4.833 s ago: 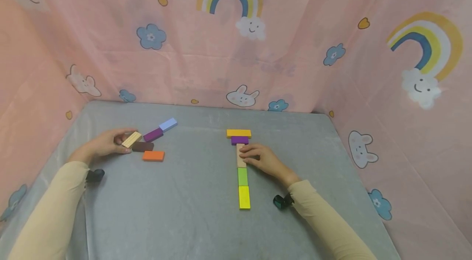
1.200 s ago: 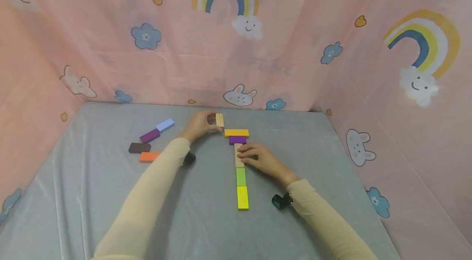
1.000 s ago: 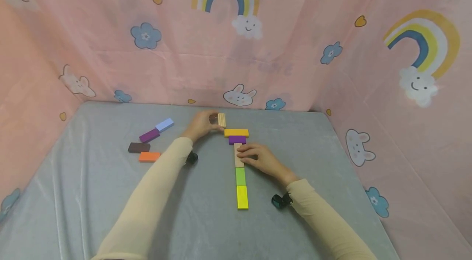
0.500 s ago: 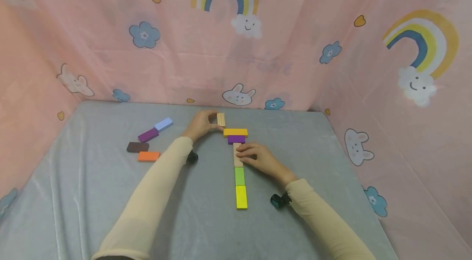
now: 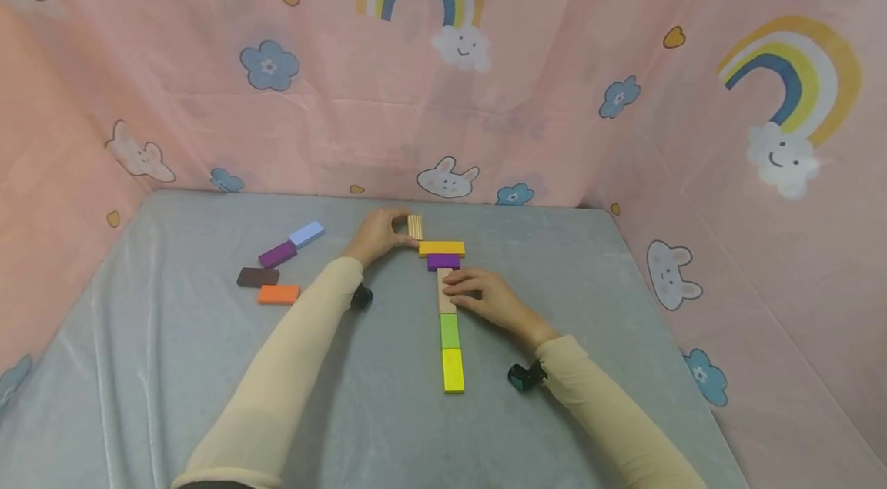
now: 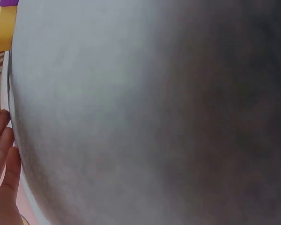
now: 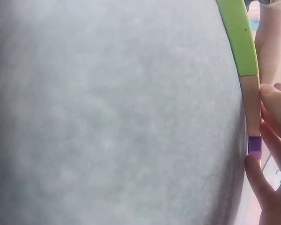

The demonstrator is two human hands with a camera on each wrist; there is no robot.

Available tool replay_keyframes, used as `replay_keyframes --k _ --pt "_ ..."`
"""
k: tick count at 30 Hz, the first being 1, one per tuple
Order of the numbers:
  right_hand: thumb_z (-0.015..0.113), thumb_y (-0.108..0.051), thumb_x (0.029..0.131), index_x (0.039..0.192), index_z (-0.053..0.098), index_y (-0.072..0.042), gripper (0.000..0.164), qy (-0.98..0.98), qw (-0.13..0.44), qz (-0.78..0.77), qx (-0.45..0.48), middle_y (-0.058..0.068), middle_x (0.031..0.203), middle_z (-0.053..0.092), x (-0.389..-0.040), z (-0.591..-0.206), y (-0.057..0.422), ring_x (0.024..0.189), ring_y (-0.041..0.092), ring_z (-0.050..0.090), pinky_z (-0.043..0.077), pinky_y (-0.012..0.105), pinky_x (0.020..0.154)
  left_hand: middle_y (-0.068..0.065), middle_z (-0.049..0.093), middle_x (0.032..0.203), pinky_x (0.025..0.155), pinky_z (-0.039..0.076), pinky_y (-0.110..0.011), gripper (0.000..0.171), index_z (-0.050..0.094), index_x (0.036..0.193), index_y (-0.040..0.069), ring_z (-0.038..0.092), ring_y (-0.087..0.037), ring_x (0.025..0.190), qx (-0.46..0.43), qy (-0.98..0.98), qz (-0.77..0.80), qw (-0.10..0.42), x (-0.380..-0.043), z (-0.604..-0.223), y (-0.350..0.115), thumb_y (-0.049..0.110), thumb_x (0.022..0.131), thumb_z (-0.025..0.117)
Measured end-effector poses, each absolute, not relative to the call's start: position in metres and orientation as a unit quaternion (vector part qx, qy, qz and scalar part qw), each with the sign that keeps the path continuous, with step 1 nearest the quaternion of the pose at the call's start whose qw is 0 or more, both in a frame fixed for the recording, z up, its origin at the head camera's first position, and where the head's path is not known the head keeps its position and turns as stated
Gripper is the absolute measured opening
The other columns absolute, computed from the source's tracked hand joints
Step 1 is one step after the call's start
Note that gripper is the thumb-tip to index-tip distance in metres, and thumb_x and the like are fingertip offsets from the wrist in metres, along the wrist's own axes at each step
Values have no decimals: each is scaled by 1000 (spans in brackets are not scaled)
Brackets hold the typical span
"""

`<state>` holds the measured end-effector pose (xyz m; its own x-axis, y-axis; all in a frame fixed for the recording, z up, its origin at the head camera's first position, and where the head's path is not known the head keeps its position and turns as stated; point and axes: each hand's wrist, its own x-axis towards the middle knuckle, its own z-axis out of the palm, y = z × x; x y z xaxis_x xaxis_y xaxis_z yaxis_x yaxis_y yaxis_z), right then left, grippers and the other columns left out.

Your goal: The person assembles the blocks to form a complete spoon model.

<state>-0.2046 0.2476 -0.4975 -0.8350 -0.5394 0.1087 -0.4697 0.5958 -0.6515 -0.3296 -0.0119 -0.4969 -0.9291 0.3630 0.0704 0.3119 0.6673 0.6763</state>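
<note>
In the head view my left hand (image 5: pixel 377 233) pinches a striped wooden block (image 5: pixel 415 226) between thumb and fingers, beyond the left end of an amber block (image 5: pixel 442 249). That block lies crosswise, with a shorter purple block (image 5: pixel 443 262) against its near side. A plain wooden block (image 5: pixel 446 303), a green block (image 5: pixel 450 331) and a yellow block (image 5: pixel 453 370) run lengthwise toward me in a line. Fingertips of my right hand (image 5: pixel 495 300) rest on the plain wooden block. The right wrist view shows one finger (image 7: pixel 258 176) reaching the purple block (image 7: pixel 255 146).
On the left of the grey cloth (image 5: pixel 388 412) lie a dark purple block (image 5: pixel 278 254), a light blue block (image 5: pixel 307 233), a brown block (image 5: pixel 259 277) and an orange block (image 5: pixel 279 294). My left forearm passes close beside the orange one. A pink curtain (image 5: pixel 333 135) borders the back.
My left hand has carried the striped wooden block from the left group across to the amber block's far side. Over the last second it has hardly moved. My right hand has kept its place.
</note>
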Motion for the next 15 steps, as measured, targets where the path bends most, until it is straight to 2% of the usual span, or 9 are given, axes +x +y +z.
replay_keyframes --k 15 --pt "71 -21 91 113 76 -17 23 895 46 -346 -279 -2 126 69 -204 -497 247 125 21 60 45 46 111 -12 64 135 117 39 -44 73 61 132 5 54 -30 132 201 920 336 28 -329 -498 -11 39 73 86"
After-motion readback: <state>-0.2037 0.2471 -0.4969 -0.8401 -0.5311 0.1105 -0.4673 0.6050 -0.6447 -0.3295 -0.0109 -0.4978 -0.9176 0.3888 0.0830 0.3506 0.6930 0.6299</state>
